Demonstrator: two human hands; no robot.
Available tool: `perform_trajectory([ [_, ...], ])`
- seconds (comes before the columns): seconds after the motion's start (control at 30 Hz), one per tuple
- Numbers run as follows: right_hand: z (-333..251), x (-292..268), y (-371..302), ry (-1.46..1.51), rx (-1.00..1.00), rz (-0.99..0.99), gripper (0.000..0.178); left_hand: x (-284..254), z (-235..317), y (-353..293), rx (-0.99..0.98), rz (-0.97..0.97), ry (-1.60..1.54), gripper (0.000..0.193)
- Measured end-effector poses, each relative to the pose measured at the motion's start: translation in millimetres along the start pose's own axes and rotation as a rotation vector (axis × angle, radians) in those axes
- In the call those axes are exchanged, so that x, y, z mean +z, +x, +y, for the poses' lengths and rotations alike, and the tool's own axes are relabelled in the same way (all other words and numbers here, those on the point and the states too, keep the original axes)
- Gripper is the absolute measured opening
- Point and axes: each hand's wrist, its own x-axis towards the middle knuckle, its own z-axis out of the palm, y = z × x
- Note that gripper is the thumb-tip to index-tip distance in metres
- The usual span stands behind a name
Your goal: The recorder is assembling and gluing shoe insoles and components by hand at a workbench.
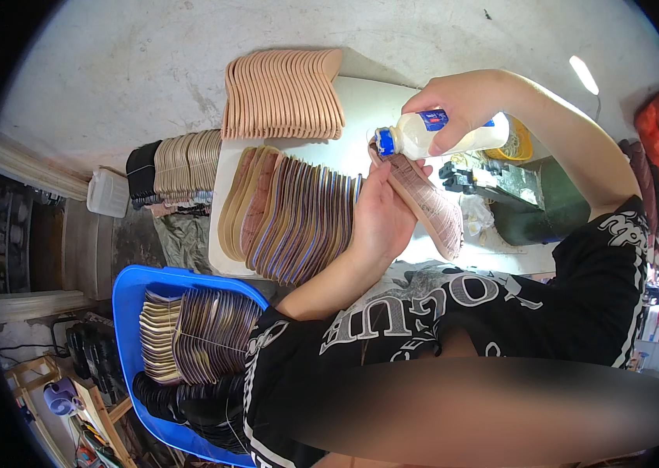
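My left hand [384,214] grips a brownish-pink insole [429,204] from below, its thumb along the edge near the upper end. The insole slants down to the right over the white table [501,253]. My right hand [462,105] is wrapped round a white plastic bottle [416,142] with a blue label. Tipped on its side, the bottle has its blue cap [385,141] at the insole's upper end. Whether the cap touches the insole, I cannot tell. Beside my left hand stands a row of brown insoles [298,210] on edge.
Pink insole-shaped pieces [282,93] are packed at the table's back. More bundles [189,164] lie left of the table. A blue tub [130,335] of tied insoles stands at lower left. A small machine [501,187] and a yellow basket [518,144] are on the right.
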Motion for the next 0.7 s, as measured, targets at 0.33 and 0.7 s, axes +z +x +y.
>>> perform_trajectory([
  [0.33,-5.2,-7.0,0.8,0.018,0.04,-0.069,0.054,-0.3,-3.3,0.1,0.008,-0.024,0.002,0.043],
  [0.7,3.6,-4.3,2.5,0.05,0.004,-0.067,0.054,3.3,-1.7,-3.1,0.007,-0.058,0.004,0.043],
])
